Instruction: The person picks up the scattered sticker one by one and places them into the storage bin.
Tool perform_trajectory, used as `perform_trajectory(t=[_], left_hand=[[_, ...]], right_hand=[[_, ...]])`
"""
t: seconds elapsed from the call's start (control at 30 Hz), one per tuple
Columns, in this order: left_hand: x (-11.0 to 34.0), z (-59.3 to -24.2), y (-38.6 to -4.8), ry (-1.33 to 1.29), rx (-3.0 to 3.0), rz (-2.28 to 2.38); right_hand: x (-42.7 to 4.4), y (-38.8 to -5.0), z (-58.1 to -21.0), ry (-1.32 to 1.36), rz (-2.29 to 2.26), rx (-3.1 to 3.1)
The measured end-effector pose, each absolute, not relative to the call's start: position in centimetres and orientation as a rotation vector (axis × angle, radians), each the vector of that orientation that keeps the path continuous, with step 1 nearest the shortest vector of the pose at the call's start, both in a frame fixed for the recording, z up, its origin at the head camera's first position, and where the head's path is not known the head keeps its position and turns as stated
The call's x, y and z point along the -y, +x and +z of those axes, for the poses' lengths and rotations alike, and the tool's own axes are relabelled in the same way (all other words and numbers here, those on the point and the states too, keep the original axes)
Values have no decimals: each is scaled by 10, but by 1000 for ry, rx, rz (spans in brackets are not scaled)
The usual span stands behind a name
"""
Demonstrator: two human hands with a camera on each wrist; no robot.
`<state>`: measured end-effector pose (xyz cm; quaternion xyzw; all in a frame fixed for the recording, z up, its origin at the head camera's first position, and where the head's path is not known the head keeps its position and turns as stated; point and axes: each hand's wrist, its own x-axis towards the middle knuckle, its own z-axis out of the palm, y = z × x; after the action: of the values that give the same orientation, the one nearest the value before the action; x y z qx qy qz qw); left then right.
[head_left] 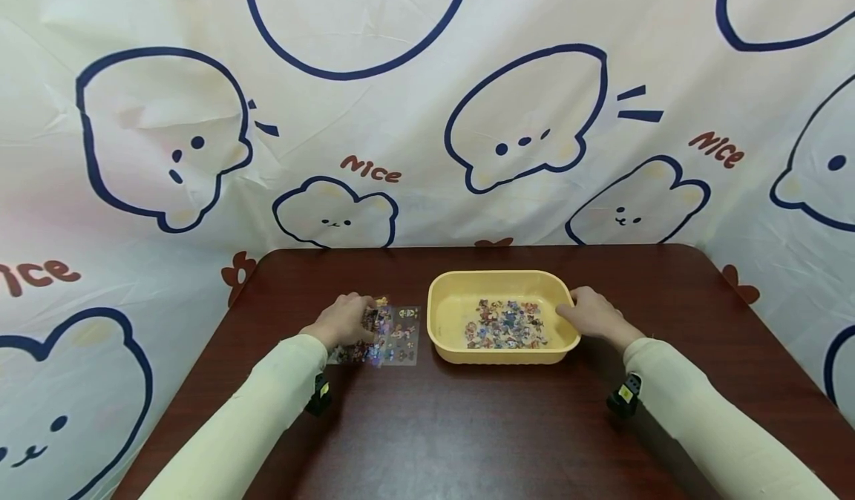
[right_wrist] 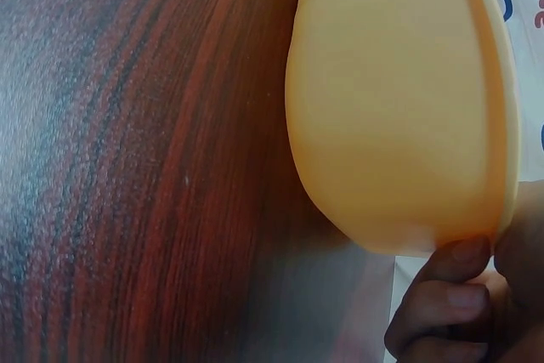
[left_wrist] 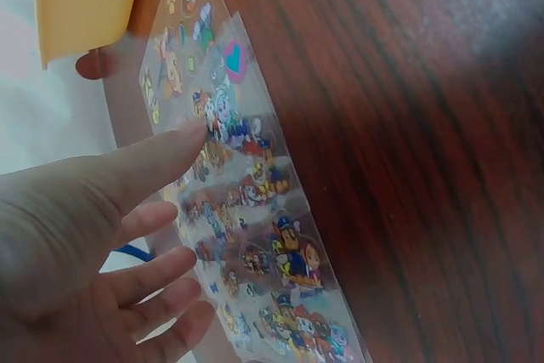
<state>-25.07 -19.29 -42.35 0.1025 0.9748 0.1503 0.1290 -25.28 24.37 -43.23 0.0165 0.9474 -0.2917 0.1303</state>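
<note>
Clear sticker sheets [head_left: 404,337] with small cartoon figures lie overlapping on the table, left of a yellow basin [head_left: 504,356]. Over their left part is the left hand [head_left: 344,320]; in the left wrist view this hand [left_wrist: 93,244] has its thumb stretched over the sheets [left_wrist: 293,252] and its other fingers loosely spread. Whether the thumb touches them I cannot tell. The right hand [head_left: 597,314] grips the basin's right rim, thumb inside. In the right wrist view its curled fingers [right_wrist: 446,303] press the outside of the basin [right_wrist: 399,108]. Many small colourful stickers [head_left: 508,326] lie in the basin.
The dark red-brown table [head_left: 467,426] has rounded far corners. Behind it and at both sides hangs a pale cloth [head_left: 421,136] with blue cartoon outlines. A small black device [head_left: 320,395] is on the left wrist, another [head_left: 625,396] on the right.
</note>
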Motion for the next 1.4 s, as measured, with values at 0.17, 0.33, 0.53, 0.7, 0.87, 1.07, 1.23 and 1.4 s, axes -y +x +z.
perform_trajectory(t=[0.17, 0.33, 0.53, 0.7, 0.87, 1.07, 1.23, 1.4], left_hand=[[192, -424, -249, 320, -2827, 407], [191, -425, -249, 335, -2843, 376], [192, -425, -248, 341, -2849, 390], [194, -426, -248, 348, -2847, 414], [194, -427, -249, 343, -2847, 431], [195, -430, -250, 347, -2851, 428], [195, -431, -250, 342, -2841, 452], [194, -430, -251, 318, -2825, 474]], right_hand=[[-244, -253, -431, 54, -847, -2746], [-244, -253, -431, 50, -845, -2747], [-245, -252, -432, 46, -846, -2750], [-245, -252, -433, 55, -845, -2751], [-244, -252, -432, 65, -846, -2746], [-243, -252, -431, 71, -841, -2746], [-243, -253, -432, 77, -851, -2734], [-243, -253, -432, 64, -847, -2743]])
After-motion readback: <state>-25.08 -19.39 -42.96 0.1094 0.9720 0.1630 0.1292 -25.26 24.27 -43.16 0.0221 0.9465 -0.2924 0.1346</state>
